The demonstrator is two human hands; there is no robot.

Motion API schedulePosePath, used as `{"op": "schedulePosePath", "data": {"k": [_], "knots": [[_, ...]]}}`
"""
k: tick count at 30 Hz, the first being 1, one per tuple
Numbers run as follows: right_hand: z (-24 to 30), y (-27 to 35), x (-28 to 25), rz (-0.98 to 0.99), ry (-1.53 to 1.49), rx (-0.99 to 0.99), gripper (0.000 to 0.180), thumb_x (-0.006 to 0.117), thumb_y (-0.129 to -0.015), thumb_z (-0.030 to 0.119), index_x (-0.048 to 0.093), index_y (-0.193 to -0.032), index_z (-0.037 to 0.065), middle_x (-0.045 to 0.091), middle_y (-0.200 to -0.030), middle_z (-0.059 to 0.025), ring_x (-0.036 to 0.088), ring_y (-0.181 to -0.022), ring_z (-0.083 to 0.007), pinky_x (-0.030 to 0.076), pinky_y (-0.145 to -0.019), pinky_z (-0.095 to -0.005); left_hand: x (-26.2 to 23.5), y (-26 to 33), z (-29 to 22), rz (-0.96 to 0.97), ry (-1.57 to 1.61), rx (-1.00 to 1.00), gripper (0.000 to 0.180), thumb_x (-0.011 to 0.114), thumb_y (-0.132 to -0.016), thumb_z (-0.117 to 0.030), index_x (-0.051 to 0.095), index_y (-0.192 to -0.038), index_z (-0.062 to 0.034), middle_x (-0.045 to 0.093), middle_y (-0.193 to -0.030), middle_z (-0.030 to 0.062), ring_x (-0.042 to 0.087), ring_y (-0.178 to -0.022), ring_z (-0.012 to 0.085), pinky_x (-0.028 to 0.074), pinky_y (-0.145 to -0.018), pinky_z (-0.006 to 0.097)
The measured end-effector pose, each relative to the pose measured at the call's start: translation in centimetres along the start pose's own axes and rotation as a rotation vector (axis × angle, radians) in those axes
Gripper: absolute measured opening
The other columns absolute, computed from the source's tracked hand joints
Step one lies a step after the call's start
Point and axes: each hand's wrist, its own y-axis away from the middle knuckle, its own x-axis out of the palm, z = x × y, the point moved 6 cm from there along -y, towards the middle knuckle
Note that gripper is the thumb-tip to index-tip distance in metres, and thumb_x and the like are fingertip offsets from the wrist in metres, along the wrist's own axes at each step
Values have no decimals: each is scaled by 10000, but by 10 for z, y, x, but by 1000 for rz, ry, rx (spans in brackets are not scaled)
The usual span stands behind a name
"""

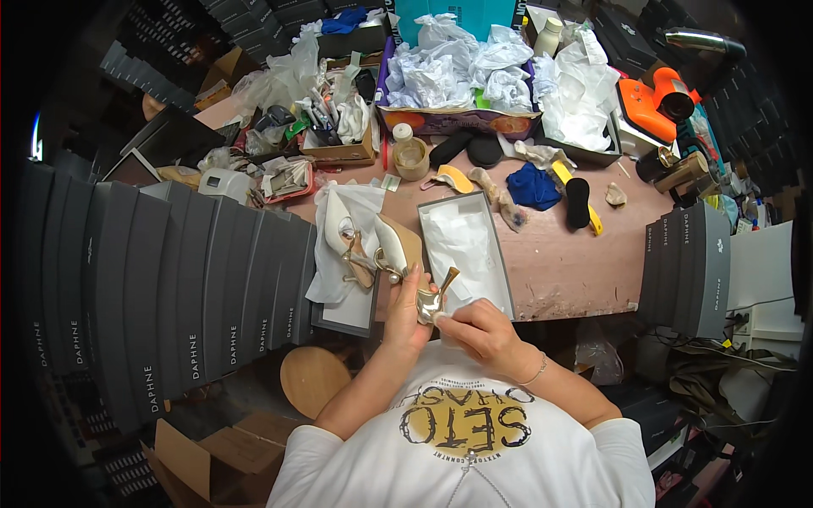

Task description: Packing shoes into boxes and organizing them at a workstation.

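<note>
My left hand (410, 315) is closed around a cream pointed high-heeled shoe (392, 235), its toe pointing away from me and its shiny gold heel end (428, 306) toward me. A pearl-like ornament shows near my left fingers. My right hand (484, 333) pinches a small whitish piece, perhaps cloth or paper, against the gold heel end; its exact kind is hard to make out. Just left of the held shoe, the matching shoe (339, 216) lies on white tissue paper (326, 275) over a grey-edged shoebox part (345, 317). Right of my hands is an open shoebox part (506, 288) holding white tissue.
Stacked dark shoeboxes (182, 288) wall the left side; more boxes (690, 271) stand right. Across the table (576, 284) lie a blue cloth (533, 186), a black-and-yellow brush (577, 203) and a jar (411, 157). A purple box (457, 123) of crumpled paper stands behind.
</note>
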Motion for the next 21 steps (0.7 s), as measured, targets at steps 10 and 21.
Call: {"op": "schedulePosePath", "data": {"k": [10,21], "knots": [[3,11,0,-6,22,47,362,657,-725,37,653,-1086,59,571,-871,-46,548,-742,-202,438,-670,-322,8,9,-8,145,93,-6,328,514,-959,-358,536,-1083,-55,593,-829,69,585,-755,173,524,-677,327],[9,-3,26,-27,89,122,397,658,-746,53,642,-1141,84,557,-895,-63,544,-775,-207,413,-669,-323,8,15,-5,86,-46,161,389,435,-982,-397,500,-1096,-31,535,-850,60,530,-797,148,478,-708,288]]}}
